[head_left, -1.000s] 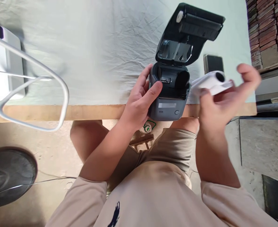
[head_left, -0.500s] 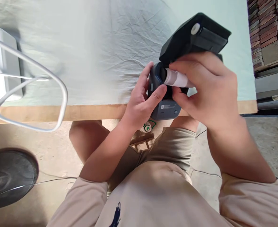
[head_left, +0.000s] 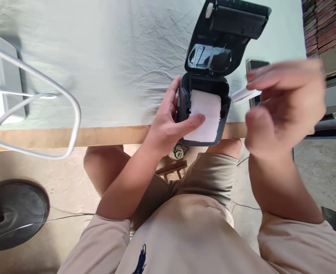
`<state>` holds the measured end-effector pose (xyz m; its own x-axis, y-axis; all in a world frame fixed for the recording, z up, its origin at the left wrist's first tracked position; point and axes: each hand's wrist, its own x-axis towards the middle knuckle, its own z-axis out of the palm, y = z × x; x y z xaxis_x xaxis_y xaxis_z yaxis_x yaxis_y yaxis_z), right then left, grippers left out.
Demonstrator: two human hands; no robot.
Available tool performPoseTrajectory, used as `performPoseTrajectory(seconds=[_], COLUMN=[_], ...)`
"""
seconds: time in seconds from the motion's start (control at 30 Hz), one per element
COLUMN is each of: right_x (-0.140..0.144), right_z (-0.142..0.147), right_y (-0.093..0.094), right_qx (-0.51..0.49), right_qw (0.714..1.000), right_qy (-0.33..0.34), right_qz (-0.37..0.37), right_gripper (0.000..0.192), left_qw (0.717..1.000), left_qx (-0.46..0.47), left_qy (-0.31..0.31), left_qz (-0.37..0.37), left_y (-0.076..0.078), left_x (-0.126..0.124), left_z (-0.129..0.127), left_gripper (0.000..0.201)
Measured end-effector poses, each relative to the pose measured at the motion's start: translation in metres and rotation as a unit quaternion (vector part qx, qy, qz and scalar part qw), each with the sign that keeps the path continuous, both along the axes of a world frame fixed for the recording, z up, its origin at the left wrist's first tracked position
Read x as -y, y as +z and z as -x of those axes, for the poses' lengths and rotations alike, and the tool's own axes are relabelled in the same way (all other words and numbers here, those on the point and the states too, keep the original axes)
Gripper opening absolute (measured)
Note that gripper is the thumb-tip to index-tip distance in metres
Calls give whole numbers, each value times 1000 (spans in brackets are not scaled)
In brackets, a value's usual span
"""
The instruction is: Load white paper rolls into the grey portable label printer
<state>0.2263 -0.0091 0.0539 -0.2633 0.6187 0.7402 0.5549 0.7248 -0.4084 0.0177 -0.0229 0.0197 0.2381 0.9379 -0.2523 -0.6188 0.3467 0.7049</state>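
Observation:
A small black portable printer (head_left: 224,131) sits at the table's front edge, its lid (head_left: 233,38) swung up and back. In its bay lies a white paper roll (head_left: 206,104), its loose end hanging down over the front. My left hand (head_left: 170,120) grips the printer's left side, fingers behind it and thumb pressing on the paper. To the right, my right hand (head_left: 288,104) is blurred, its fingers and thumb apart. A slim white object (head_left: 244,95) shows beside its fingertips; whether they touch it I cannot tell.
Partly behind my right hand lies a phone-like dark object (head_left: 252,64). A white box (head_left: 2,83) and a thick white cable loop (head_left: 78,110) are at the left. The table has a wooden front edge (head_left: 113,136). Bricks (head_left: 326,30) stand at far right, a black round base (head_left: 19,217) on the floor.
My right hand has let go of the paper roll and moved right. The roll now sits in the printer with its end hanging out, and my left thumb has shifted onto the paper.

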Motion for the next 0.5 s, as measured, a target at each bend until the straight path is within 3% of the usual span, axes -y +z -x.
performPoseTrajectory(seconds=[0.07,0.17,0.27,0.33,0.5], right_x=[-9,-17,-15,-13,-6], right_z=[4,13,16,13,13], right_y=[0,0,-6,-18,-50], right_qx=[-96,-253,-344,-337,-189], right_qw=[992,946,900,891,930], right_qy=[-27,23,13,6,64], right_qz=[80,202,267,304,309], right_gripper=[43,61,44,42,89], left_qw=[1000,1000,999,998,1000], left_qx=[-4,-2,-19,-24,11], left_qy=[-5,-6,-7,-16,-1], left_qz=[10,0,-41,-61,-27], left_y=[-3,-8,-15,-17,-7], left_x=[0,-2,-5,-5,0], left_z=[0,0,0,0,0], left_gripper=[116,123,130,130,96])
